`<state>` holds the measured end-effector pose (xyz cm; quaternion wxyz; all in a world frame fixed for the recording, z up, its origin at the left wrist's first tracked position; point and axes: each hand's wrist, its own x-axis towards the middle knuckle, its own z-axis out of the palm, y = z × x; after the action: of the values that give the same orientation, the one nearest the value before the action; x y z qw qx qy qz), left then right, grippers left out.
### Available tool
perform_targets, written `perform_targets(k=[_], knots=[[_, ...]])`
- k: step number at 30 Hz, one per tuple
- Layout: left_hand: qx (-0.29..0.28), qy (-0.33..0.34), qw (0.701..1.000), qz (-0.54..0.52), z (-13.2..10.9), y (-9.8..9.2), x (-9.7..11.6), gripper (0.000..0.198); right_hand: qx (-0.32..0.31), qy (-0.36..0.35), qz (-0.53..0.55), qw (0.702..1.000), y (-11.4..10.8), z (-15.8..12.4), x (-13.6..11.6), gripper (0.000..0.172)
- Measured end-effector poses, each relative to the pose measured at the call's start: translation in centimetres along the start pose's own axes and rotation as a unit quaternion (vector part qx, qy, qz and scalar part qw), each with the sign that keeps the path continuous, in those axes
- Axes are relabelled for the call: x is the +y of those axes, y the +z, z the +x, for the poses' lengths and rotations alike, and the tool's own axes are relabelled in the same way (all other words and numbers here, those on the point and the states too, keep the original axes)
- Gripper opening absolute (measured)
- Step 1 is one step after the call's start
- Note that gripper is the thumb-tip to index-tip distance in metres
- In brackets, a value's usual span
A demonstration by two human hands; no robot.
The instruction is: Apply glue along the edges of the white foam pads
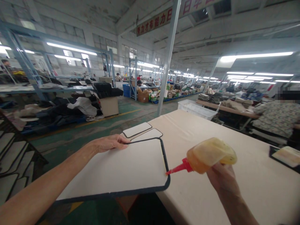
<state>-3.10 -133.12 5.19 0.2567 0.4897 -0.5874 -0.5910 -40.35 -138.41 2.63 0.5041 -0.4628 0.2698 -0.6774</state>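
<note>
A large white panel with a dark edge strip and rounded corners juts over the table's near left edge. My left hand grips its far edge, thumb on top and fingers partly hidden beneath. In my right hand is a squeeze bottle of amber liquid, tilted on its side, its fingers mostly hidden behind it. The bottle's red nozzle points left, and its tip meets the panel's right edge strip near the close corner. Two smaller white panels, one of them farthest back, lie beyond the large one.
The table has a smooth beige cover. A dark pad with a pale block lies at its right. Similar panels fill a rack at left. Beyond stand a metal post, a clear plastic bin and a person in a patterned top.
</note>
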Motion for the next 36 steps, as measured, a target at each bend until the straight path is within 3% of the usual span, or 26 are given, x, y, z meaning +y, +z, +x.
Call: perform_targets(k=[8, 21, 28, 36], knots=[[0.020, -0.013, 0.997, -0.066, 0.6, 0.4, -1.1, 0.039, 0.050, -0.005, 0.018, 0.999, -0.9, -0.6, -0.1, 0.046], [0.053, -0.014, 0.977, -0.206, 2.1, 1.8, -4.7, 0.042, 0.147, -0.109, 0.006, 0.983, -0.2, -2.9, 0.4, 0.042], [0.068, -0.009, 0.971, -0.229, 2.4, 2.3, -5.4, 0.052, 0.163, -0.125, -0.005, 0.979, 0.3, -3.3, 0.6, 0.034], [0.081, 0.004, 0.968, -0.238, 3.0, 2.7, -6.4, 0.051, 0.164, -0.134, -0.036, 0.977, 1.0, -3.6, 1.4, 0.032]])
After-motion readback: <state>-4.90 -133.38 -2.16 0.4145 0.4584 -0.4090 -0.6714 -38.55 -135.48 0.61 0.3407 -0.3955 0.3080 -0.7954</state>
